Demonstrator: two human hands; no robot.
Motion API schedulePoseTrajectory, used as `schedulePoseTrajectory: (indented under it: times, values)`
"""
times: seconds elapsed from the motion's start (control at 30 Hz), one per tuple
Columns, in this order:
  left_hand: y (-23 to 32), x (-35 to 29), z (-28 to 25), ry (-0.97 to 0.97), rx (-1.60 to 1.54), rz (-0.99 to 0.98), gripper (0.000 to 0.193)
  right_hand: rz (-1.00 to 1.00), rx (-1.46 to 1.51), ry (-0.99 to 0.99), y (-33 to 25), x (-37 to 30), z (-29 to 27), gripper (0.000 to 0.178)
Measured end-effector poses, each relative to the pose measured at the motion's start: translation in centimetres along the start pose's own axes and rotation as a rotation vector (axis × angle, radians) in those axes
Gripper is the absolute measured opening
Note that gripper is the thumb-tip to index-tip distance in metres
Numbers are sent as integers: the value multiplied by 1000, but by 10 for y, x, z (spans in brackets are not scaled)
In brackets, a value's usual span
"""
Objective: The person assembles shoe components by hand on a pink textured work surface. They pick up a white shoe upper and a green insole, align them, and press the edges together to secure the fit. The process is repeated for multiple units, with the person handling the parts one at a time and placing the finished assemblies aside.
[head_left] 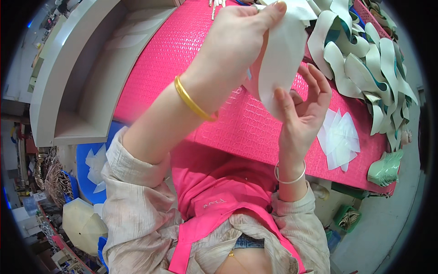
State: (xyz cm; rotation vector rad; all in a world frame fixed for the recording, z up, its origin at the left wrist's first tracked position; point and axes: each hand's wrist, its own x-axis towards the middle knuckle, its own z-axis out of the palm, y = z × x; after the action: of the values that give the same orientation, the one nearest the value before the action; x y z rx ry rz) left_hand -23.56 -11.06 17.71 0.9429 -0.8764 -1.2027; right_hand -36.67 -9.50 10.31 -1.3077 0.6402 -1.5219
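A smooth white curved piece (282,55) of sheet material is raised above the pink textured table cover (228,123). My left hand (237,39) pinches its upper part between thumb and fingers, with a pinkish layer showing along the near-left edge. At the lower end, the thumb of my right hand (303,100) presses on the piece, and the other fingers curl up along its right side. Beside my right hand lies a fanned stack of translucent white sheets (340,139). Farther right is a heap of similar white curved strips (360,68) with teal undersides.
A grey curved-edge housing (82,73) stands at the table's left. A pale green fringed object (385,168) sits at the right corner. Below the table are a green basket (347,218) and, at left, a blue stool-like surface (86,176) with more translucent sheets.
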Motion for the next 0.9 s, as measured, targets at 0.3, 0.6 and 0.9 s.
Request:
schedulePoseTrajectory:
  times: [0.3, 0.6, 0.9]
  values:
    - [20, 5, 6, -12, 116, -150, 40, -99, -91, 38, 7, 7, 0, 53]
    - [35, 10, -20, -407, -37, -210, 37, -195, -358, 88, 34, 6, -4, 53]
    - [-16, 27, -16, -141, 411, 288, 19, -169, -317, 55, 47, 20, -14, 35]
